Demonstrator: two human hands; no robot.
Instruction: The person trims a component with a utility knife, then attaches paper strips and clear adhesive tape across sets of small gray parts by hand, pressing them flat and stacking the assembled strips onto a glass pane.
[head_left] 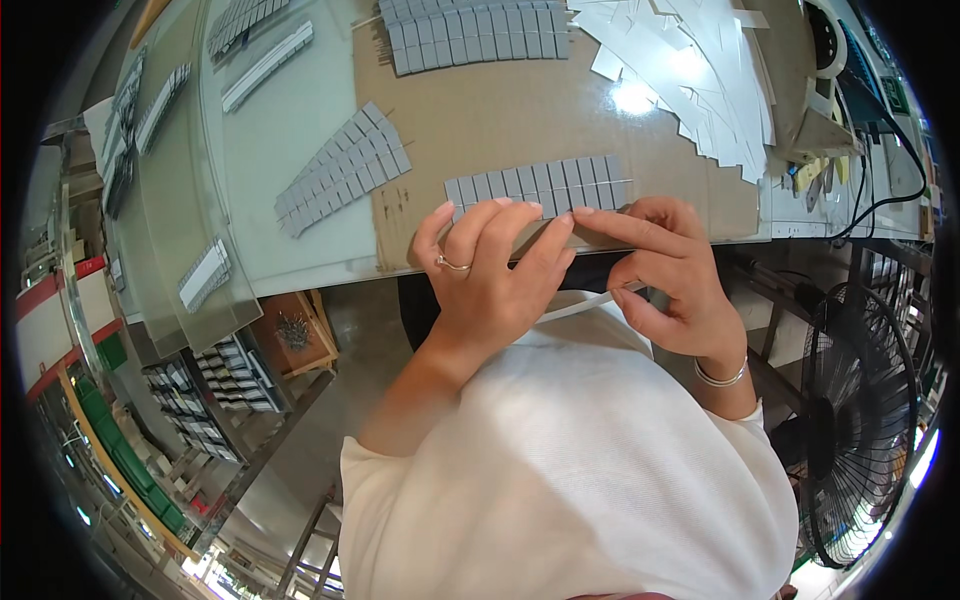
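We find both hands at the near edge of the bench (300,130), working on a row of grey pads (540,185) that lies on a cardboard sheet (560,110). The left hand (490,280) is spread flat, fingers extended and pressing down on the near edge of the row; it grips nothing. The right hand (670,275) has its forefinger laid along the same edge, while thumb and another finger pinch a thin white strip (575,306) that trails off toward the body, just below the bench edge.

Risks, in our judgement:
- The row sits close to the cardboard's near edge. A hard pull on the strip could drag pads over the edge or skew the row, should the left hand ease its pressure.
- The strip looks thin; a sharp or slanted pull could tear it partway.
- Fingers pressing on the pads could shift or mark them.
- The white strips (690,70) heaped at the far right lie loose and near another pad row (480,35); a draught from the fan (860,430) at the right could scatter them.

A further pad group (340,170) lies to the left, well apart from the hands.
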